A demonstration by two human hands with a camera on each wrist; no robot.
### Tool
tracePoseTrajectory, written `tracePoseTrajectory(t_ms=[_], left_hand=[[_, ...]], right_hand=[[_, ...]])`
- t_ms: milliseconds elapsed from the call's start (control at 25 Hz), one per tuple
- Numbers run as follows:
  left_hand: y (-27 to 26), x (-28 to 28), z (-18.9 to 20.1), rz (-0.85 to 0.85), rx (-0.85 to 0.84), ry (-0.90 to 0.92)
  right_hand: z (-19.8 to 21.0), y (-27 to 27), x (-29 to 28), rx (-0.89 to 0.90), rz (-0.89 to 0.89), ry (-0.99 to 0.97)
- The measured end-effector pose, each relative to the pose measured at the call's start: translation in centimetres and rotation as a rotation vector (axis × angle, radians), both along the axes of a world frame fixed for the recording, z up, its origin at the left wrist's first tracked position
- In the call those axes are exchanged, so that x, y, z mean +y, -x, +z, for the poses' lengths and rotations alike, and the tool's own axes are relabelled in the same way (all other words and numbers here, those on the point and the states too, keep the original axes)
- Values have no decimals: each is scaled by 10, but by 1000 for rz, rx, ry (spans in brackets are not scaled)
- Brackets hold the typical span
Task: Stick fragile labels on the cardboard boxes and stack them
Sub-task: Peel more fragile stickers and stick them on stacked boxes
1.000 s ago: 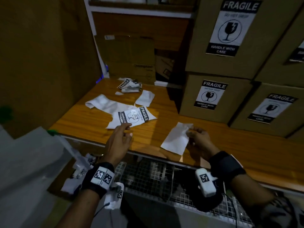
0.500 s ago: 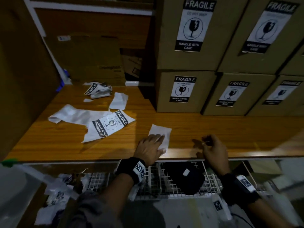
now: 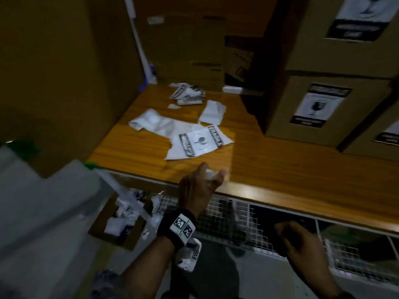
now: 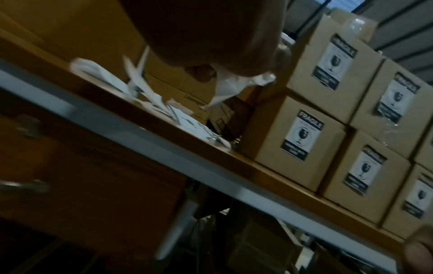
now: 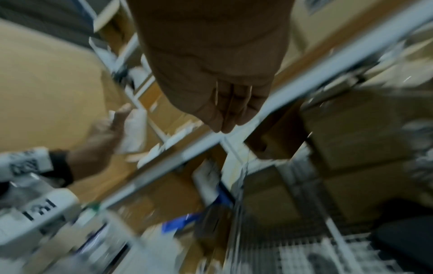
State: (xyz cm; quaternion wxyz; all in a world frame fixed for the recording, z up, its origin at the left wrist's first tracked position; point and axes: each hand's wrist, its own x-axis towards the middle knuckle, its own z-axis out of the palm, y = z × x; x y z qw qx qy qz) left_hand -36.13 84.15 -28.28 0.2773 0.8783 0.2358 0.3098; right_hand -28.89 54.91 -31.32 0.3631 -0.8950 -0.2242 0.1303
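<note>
My left hand (image 3: 201, 185) hovers over the front edge of the wooden shelf (image 3: 269, 169) and grips a crumpled white backing paper (image 3: 209, 174). The left wrist view shows the same backing paper (image 4: 230, 84) bunched under the fingers. My right hand (image 3: 295, 240) hangs below the shelf edge; its fingers (image 5: 226, 118) are loosely curled with nothing seen in them. A fragile label (image 3: 200, 141) lies flat on the shelf ahead of the left hand. Labelled cardboard boxes (image 3: 313, 108) stand stacked at the right, also as cardboard boxes (image 4: 302, 133) in the left wrist view.
Several white paper scraps (image 3: 151, 120) and a crumpled label (image 3: 187, 93) litter the back left of the shelf. Down at the lower left, an open carton of paper waste (image 3: 121, 223) sits on the floor. A wire mesh rack (image 3: 237, 216) runs beneath the shelf. Flat cardboard (image 3: 190, 50) leans at the back.
My left hand has crumpled the flat white backing sheet off the shelf and lifted it leftward. The right hand has dropped below the shelf edge. The view has swung left.
</note>
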Motion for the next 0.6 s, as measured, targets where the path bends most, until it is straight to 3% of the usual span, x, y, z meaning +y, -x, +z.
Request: tracePoseTrajectory(t_ms=[80,200,360,520,600], left_hand=[[41,37,-11,71,-98,-5],[112,95,-40,143,-130,237],[212,175,-84,366,68,424],[271,234,-125,632,164,303],[272,270,-151,582,233,471]], right_hand=[[-15,21,42,37,100,29],[-45,60,103,113,175,77],[-86,125,192,163,335,104],[-93,172,261,82,467,66],[-92,177,281,36,509,56]])
